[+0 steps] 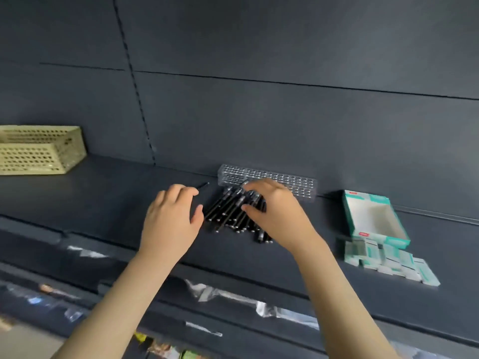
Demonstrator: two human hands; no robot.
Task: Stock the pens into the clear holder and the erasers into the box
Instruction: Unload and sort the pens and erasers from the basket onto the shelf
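A pile of black pens lies on the dark shelf, just in front of the clear perforated holder standing against the back wall. My right hand is on the pile, fingers curled over the pens' upper ends and thumb pressed in from the side. My left hand hovers left of the pile, fingers curled round a single black pen whose tip pokes out beyond them. To the right stands an open teal-and-white box, with several wrapped erasers loose in front of it.
A beige perforated basket sits at the far left of the shelf. The shelf's front edge carries torn label strips. A lower shelf with coloured goods shows at the bottom.
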